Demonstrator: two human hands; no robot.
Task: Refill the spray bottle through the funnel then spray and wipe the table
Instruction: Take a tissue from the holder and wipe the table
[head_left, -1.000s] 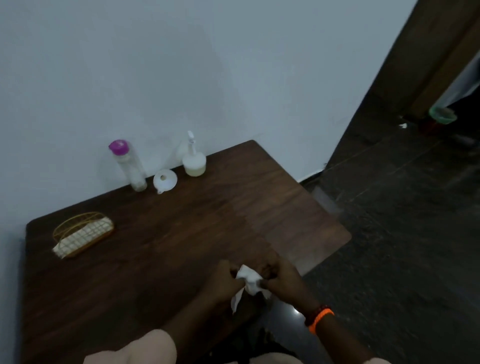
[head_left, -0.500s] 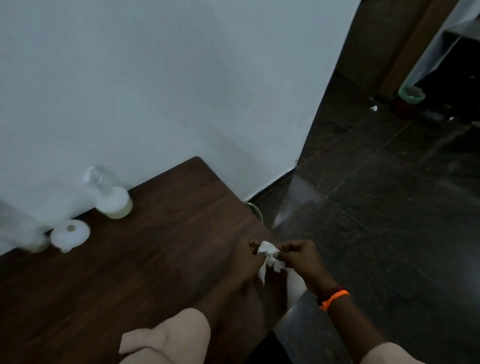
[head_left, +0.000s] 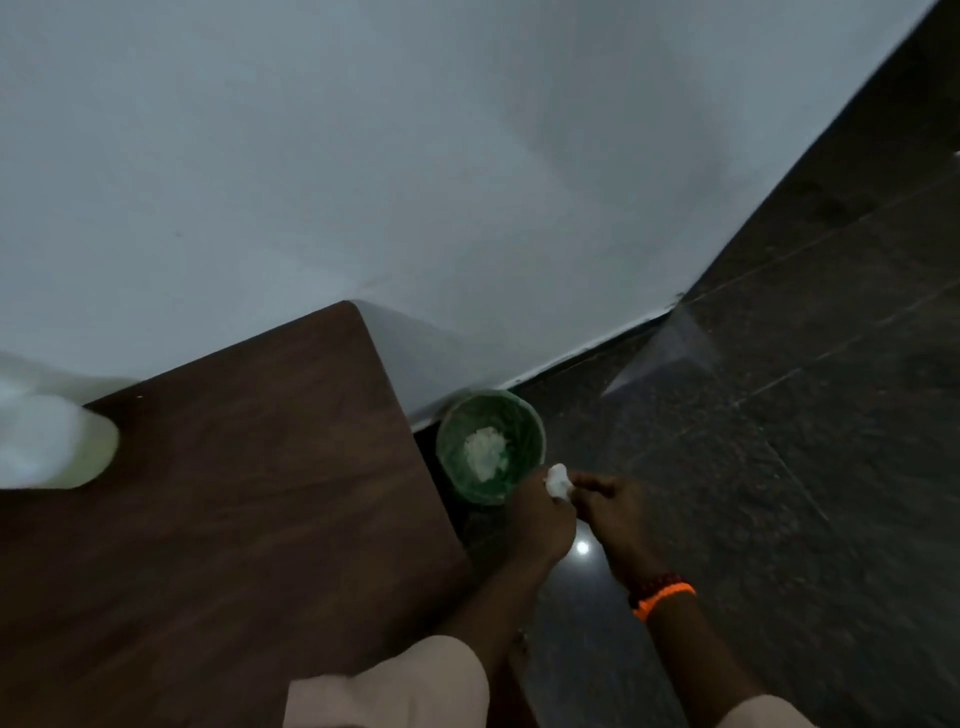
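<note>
1. Left hand off the tabletop's right edge, fingers curled round a small crumpled white tissue held above the floor.
2. Right hand just beside it, fingertips pinching the same tissue; orange band and dark beads on that wrist.
3. Green bin on the floor just beyond the hands, against the wall, white wad already inside.
4. Tabletop: dark brown wood, rounded far corner touching the wall.
5. Wall plain pale grey-white; floor dark speckled tile with 1 bright light reflection.
6. Spray bottle at the tabletop's far left edge, blurred, whitish with pale yellow-green base, partly cut off.
</note>
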